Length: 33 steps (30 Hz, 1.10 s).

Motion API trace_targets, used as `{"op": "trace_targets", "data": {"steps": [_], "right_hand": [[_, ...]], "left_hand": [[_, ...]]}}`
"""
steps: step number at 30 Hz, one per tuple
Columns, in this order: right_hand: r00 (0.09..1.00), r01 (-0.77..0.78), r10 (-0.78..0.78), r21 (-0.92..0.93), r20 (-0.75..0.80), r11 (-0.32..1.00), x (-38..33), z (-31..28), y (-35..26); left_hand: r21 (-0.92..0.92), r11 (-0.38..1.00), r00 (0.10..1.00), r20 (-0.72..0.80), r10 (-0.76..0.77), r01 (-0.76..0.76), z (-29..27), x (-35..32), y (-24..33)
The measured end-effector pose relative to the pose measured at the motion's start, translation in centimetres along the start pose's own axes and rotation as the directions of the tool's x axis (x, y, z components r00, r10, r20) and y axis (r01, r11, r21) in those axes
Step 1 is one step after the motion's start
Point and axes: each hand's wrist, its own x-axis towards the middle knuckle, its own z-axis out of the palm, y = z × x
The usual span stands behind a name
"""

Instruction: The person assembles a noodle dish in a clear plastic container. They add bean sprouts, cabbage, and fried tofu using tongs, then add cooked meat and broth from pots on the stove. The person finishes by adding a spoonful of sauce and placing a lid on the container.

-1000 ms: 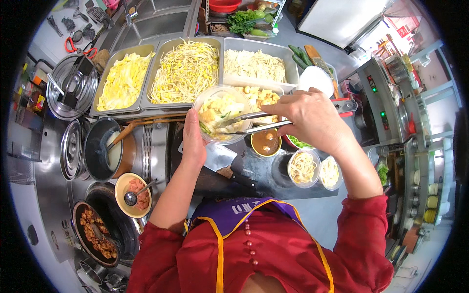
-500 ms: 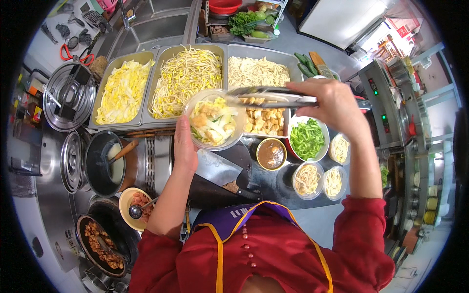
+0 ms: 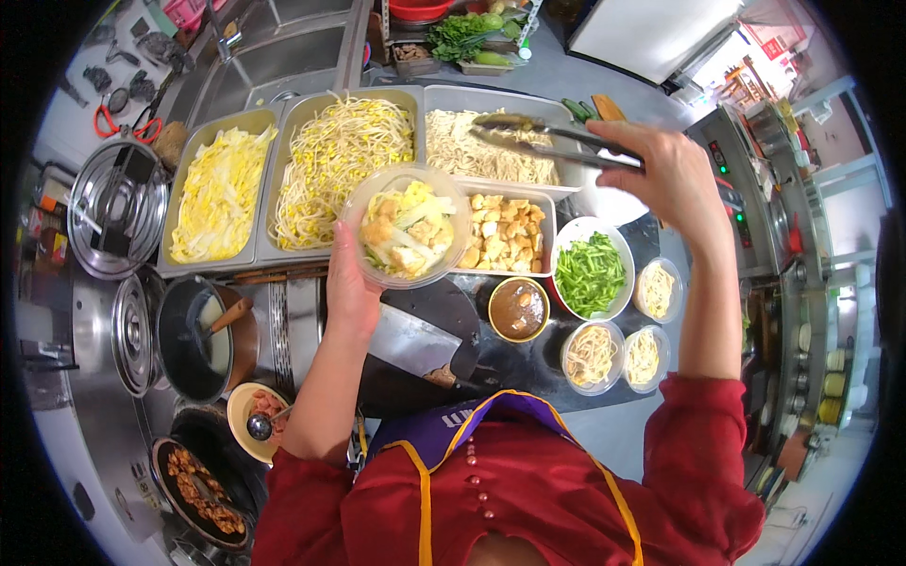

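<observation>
My left hand (image 3: 355,281) is closed round the left side of a clear round plastic bowl (image 3: 458,203). Cabbage and golden-brown chunks (image 3: 408,229) lie inside it. My right hand (image 3: 668,170) grips metal tongs (image 3: 557,140), whose slightly blurred tips point left. They hover over the pale noodles (image 3: 500,160) in the right-hand steel tray; I see no food between the tips. Just right of the bowl is a white container of golden chunks (image 3: 500,231). Bean sprouts (image 3: 344,156) fill the middle tray, and shredded cabbage (image 3: 222,193) the left one.
A white bowl of chopped greens (image 3: 592,274), a cup of brown sauce (image 3: 518,308) and several small noodle tubs (image 3: 593,357) stand at right. A cleaver (image 3: 411,340) lies near me. Pots, including one with a wooden handle (image 3: 229,314), line the left. Behind is a sink (image 3: 293,71).
My right hand has swung the tongs away from the bowl's rim, rightward and up over the noodle tray. My left hand still holds the bowl, which sits slightly further left in view.
</observation>
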Motion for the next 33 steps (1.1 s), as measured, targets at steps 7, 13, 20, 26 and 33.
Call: {"op": "trace_targets", "data": {"steps": [7, 13, 20, 26, 33], "right_hand": [[0.934, -0.17, 0.234, -0.243, 0.27, 0.955, 4.8, 7.1, 6.1], [0.893, -0.001, 0.014, -0.03, 0.451, 1.0, 3.2, 8.5, 3.5], [0.904, 0.127, -0.071, -0.106, 0.422, 0.986, 1.2, 10.1, 1.4], [0.924, 0.144, -0.087, -0.128, 0.372, 0.981, 0.7, 11.8, 0.3], [0.926, 0.131, -0.093, -0.082, 0.365, 0.988, 1.1, 13.0, -1.1]], "left_hand": [[-0.087, 0.994, 0.997, -0.052, 0.055, -0.059, -0.5, 1.6, 2.6], [0.045, 0.987, 0.969, -0.188, 0.159, -0.153, -1.9, 1.5, 4.8], [0.047, 0.989, 0.964, -0.221, 0.146, -0.139, -1.8, 1.4, 4.6], [0.031, 0.989, 0.967, -0.208, 0.15, -0.146, -1.3, 1.0, 4.1], [0.057, 0.985, 0.965, -0.202, 0.169, -0.16, -1.8, 0.5, 3.9]]}}
